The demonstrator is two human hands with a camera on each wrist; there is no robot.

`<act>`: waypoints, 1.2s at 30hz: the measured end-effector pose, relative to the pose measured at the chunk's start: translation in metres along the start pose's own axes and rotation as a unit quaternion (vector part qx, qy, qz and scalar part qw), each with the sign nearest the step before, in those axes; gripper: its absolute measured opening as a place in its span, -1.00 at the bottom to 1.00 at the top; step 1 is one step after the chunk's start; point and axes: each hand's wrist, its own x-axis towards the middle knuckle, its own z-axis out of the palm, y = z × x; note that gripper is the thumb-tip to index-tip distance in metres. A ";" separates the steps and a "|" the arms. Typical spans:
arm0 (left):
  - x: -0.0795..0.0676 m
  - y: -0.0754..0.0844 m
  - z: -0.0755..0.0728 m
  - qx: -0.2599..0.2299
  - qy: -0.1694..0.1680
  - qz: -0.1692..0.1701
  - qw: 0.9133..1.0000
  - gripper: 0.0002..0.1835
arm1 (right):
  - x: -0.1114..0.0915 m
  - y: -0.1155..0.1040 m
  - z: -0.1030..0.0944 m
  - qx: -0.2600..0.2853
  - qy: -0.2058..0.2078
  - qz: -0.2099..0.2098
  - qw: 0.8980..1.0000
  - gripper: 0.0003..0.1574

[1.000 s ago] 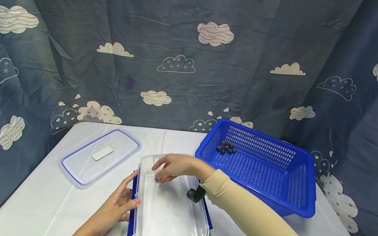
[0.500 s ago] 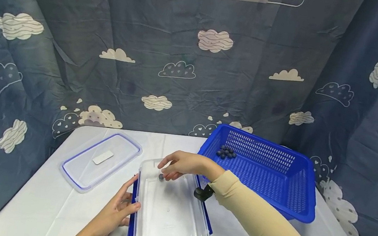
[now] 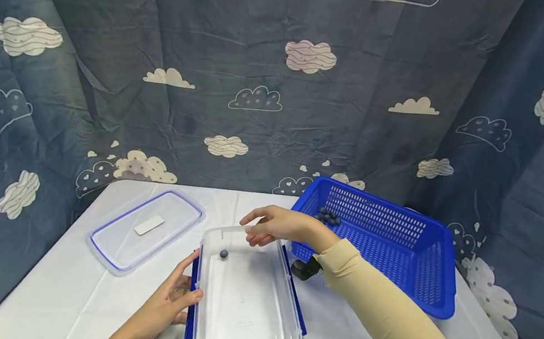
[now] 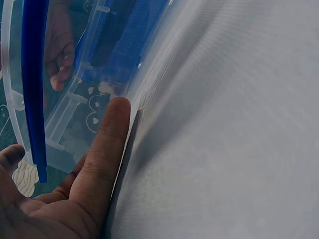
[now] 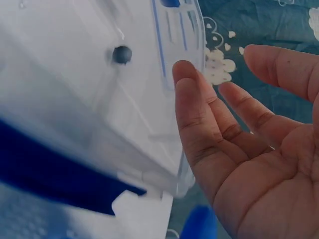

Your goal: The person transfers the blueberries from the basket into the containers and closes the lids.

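Observation:
A single blueberry (image 3: pixel 224 254) lies near the far left corner inside a clear plastic food container (image 3: pixel 248 306) with blue side latches. My left hand (image 3: pixel 163 305) rests against the container's left side. Its thumb touches near the blue latch (image 4: pixel 34 89), and its straight fingers lie along the wall, as the left wrist view shows. My right hand (image 3: pixel 285 227) hovers over the container's far right corner, fingers loosely bent and apart, holding nothing. In the right wrist view, the right hand's palm (image 5: pixel 264 184) is bare, and the blueberry (image 5: pixel 122 55) sits apart from it.
At the back right stands a blue perforated basket (image 3: pixel 382 260) with several blueberries (image 3: pixel 329 217) in its left end. A clear lid (image 3: pixel 163 241) with a blue seal and a white label (image 3: pixel 148 225) lies on the white tablecloth (image 3: pixel 61 291) at left.
My right hand has let go of the blueberry, which now lies in the container. That hand has risen and moved right towards the basket. The left hand has stayed at the container's side.

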 end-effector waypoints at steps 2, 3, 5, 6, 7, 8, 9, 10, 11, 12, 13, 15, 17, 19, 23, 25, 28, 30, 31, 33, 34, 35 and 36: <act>0.000 0.000 0.000 0.000 0.000 -0.002 1.000 -0.08 | -0.004 0.001 -0.004 0.006 0.003 -0.004 1.000 -0.40; 0.000 0.000 -0.001 0.001 0.000 -0.003 1.000 -0.08 | -0.006 0.001 -0.007 0.008 0.005 -0.003 1.000 -0.39; 0.000 0.000 -0.001 0.003 -0.002 -0.004 1.000 -0.08 | -0.010 0.003 -0.012 0.012 0.008 -0.007 1.000 -0.40; 0.000 0.000 -0.001 0.004 -0.002 -0.004 1.000 -0.08 | -0.011 0.004 -0.015 0.017 0.011 -0.007 1.000 -0.40; 0.000 0.000 -0.001 0.004 -0.001 -0.005 1.000 -0.07 | -0.013 0.005 -0.018 0.017 0.015 -0.008 1.000 -0.40; 0.000 0.000 -0.001 0.003 -0.001 -0.005 1.000 -0.07 | -0.015 0.005 -0.021 0.018 0.019 -0.007 1.000 -0.41; 0.000 0.000 -0.001 0.002 -0.001 -0.005 1.000 -0.07 | -0.017 0.006 -0.024 0.018 0.023 -0.006 1.000 -0.41; 0.000 0.000 -0.001 0.002 -0.002 -0.005 1.000 -0.07 | -0.019 0.006 -0.027 0.020 0.026 -0.004 0.999 -0.41; 0.000 0.000 0.000 0.002 -0.003 -0.004 1.000 -0.07 | -0.021 0.007 -0.030 0.022 0.030 -0.002 0.999 -0.41; 0.000 0.000 0.000 0.002 -0.004 -0.003 1.000 -0.07 | -0.023 0.008 -0.033 0.018 0.035 -0.002 0.999 -0.40; 0.000 0.000 0.000 0.001 -0.006 -0.002 1.000 -0.07 | -0.025 0.008 -0.036 0.018 0.040 -0.003 0.999 -0.40; 0.000 0.000 0.000 0.000 -0.008 0.001 1.000 -0.06 | -0.028 0.010 -0.043 0.019 0.049 -0.003 0.999 -0.41; 0.000 0.000 0.000 -0.001 -0.010 0.001 1.000 -0.06 | -0.031 0.014 -0.049 0.023 0.058 -0.005 0.998 -0.42; -0.001 -0.001 0.000 -0.004 -0.010 0.002 1.000 -0.06 | -0.033 0.017 -0.056 0.029 0.068 -0.005 0.997 -0.42; -0.001 -0.002 -0.001 -0.005 -0.010 0.003 1.000 -0.07 | -0.036 0.025 -0.069 0.035 0.084 -0.005 0.996 -0.40; -0.001 -0.002 -0.001 -0.004 -0.010 0.004 1.000 -0.07 | -0.037 0.029 -0.074 0.039 0.092 -0.002 0.995 -0.40; -0.001 -0.001 -0.001 -0.002 -0.011 0.003 1.000 -0.06 | -0.039 0.035 -0.082 0.042 0.103 0.002 0.994 -0.40; -0.001 -0.001 -0.001 -0.002 -0.012 0.004 1.000 -0.06 | -0.040 0.039 -0.087 0.047 0.109 0.003 0.993 -0.41; -0.002 -0.001 -0.001 -0.003 -0.012 0.004 1.000 -0.06 | -0.040 0.042 -0.090 0.049 0.112 0.003 0.992 -0.42; -0.002 -0.001 -0.001 -0.003 -0.012 0.005 1.000 -0.07 | -0.040 0.046 -0.095 0.059 0.120 0.005 0.991 -0.43; -0.002 -0.001 -0.001 -0.003 -0.012 0.005 1.000 -0.07 | -0.041 0.049 -0.097 0.064 0.124 0.007 0.990 -0.43; -0.002 -0.001 -0.001 -0.003 -0.011 0.005 1.000 -0.07 | -0.041 0.051 -0.100 0.066 0.127 0.007 0.990 -0.43; -0.002 -0.001 -0.001 -0.003 -0.011 0.005 1.000 -0.07 | -0.042 0.054 -0.102 0.069 0.131 0.008 0.989 -0.42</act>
